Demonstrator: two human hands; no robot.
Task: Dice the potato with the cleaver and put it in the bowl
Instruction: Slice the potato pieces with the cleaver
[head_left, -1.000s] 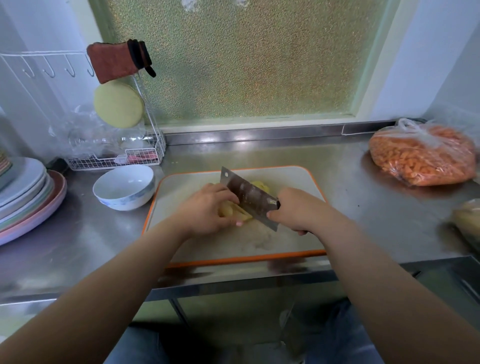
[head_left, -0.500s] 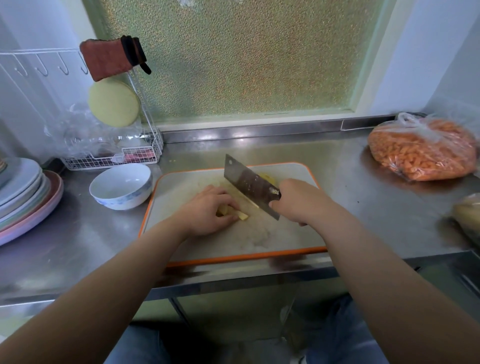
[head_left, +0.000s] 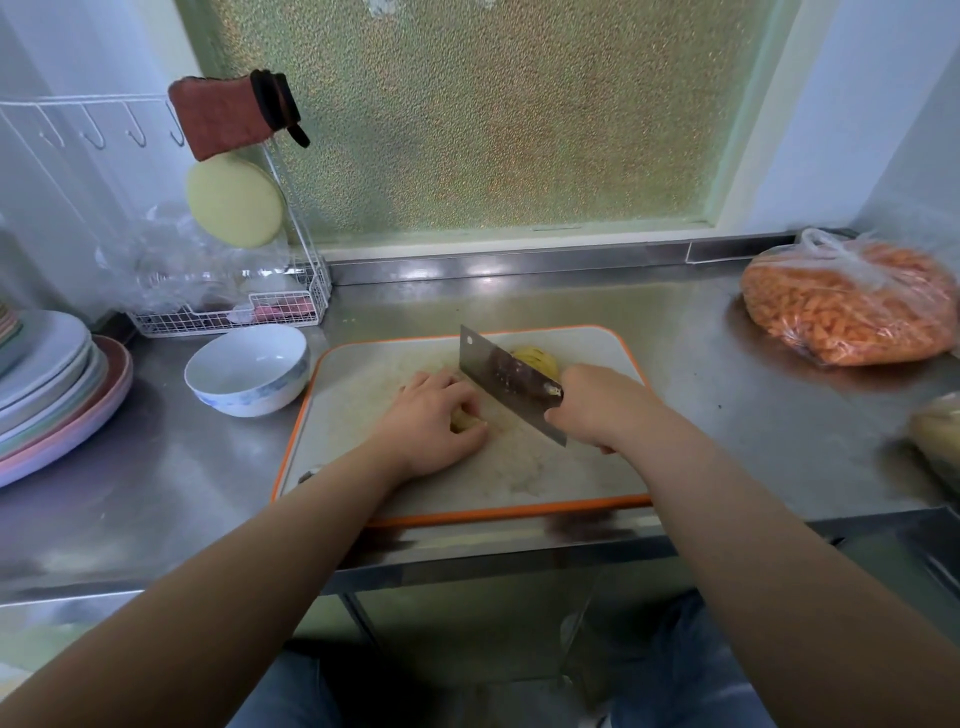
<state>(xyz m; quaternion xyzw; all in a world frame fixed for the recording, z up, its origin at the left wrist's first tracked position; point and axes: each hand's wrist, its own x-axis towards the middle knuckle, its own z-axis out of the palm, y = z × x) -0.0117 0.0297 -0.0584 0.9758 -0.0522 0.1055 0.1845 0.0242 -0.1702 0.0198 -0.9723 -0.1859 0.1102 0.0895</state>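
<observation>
Mid-frame on orange-rimmed cutting board (head_left: 363, 467): left hand (head_left: 431, 426) curled over yellow potato piece (head_left: 464, 419), right hand (head_left: 597, 405) wrapped round steel cleaver (head_left: 506, 379). Tuck fingertips, cut straight down.

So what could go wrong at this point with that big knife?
The left hand holds a small potato piece right beside the cleaver, so fingertips could get nicked. More potato sits hidden behind the blade and could be knocked. The bowl is off the board, so dice might spill on transfer.
</observation>
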